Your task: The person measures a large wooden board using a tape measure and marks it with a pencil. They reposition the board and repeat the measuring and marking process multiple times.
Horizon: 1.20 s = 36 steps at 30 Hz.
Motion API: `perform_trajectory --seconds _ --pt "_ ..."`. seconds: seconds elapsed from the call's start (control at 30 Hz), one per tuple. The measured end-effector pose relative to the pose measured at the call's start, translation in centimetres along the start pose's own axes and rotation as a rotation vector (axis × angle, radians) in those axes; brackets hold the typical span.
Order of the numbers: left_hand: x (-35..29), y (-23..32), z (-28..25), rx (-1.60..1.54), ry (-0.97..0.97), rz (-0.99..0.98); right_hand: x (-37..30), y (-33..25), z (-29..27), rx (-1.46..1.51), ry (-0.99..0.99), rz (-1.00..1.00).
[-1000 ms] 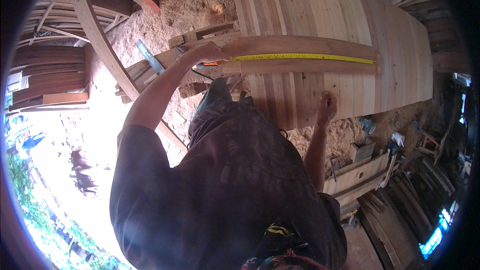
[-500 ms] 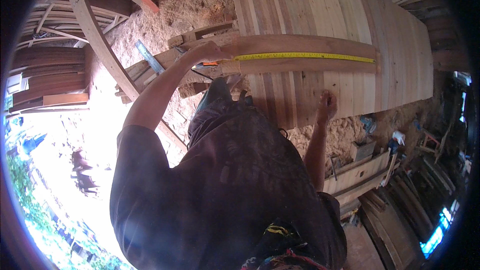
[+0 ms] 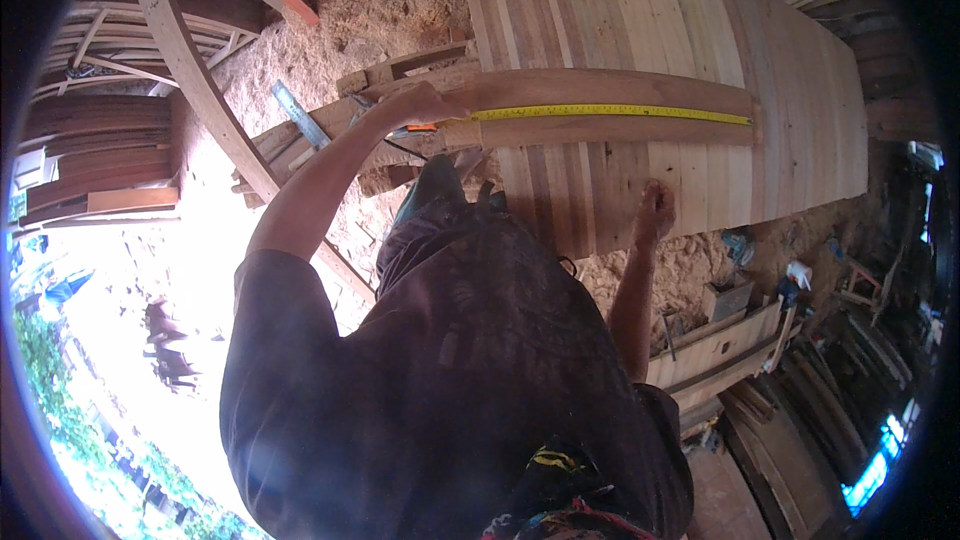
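Left hand (image 3: pixel 425 103) grips long yellow metal measuring tape (image 3: pixel 610 112) at 9 o'clock; right hand (image 3: pixel 655 210), 5 o'clock, fingers curled, contents unclear; tape likely light, springy: best held at 9-o'clock end

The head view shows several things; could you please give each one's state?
Striped pale-and-brown wooden panel, lying flat
Curved brown wooden board, lying across panel
Long yellow tape-measure blade, extended along board
Bare left hand, bent over blade's left end
Bare right hand, loosely curled; contents unclear
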State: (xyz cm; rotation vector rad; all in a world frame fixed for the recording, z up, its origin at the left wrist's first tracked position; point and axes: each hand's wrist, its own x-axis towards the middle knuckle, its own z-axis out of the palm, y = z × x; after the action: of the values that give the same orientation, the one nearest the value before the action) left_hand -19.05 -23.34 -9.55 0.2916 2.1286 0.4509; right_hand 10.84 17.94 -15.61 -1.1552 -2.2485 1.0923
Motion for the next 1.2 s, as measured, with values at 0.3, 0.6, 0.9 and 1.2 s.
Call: perform_trajectory --seconds 0.3,0.6,0.9,1.2 --pt "0.7 -0.5 0.3 -0.005 0.015 0.01 0.0 -0.1 0.2 0.006 0.023 -0.025" --pt "-0.2 0.1 0.1 -0.023 0.014 0.014 -0.2 -1.4 -0.2 0.033 -0.011 0.029" --pt "0.6 -0.8 0.5 -0.058 0.049 0.051 -0.4 -1.5 -0.1 0.041 -0.007 0.005" --pt "1.5 -1.3 0.9 0.003 0.023 0.026 -0.2 -0.5 0.0 0.032 0.009 -0.027"
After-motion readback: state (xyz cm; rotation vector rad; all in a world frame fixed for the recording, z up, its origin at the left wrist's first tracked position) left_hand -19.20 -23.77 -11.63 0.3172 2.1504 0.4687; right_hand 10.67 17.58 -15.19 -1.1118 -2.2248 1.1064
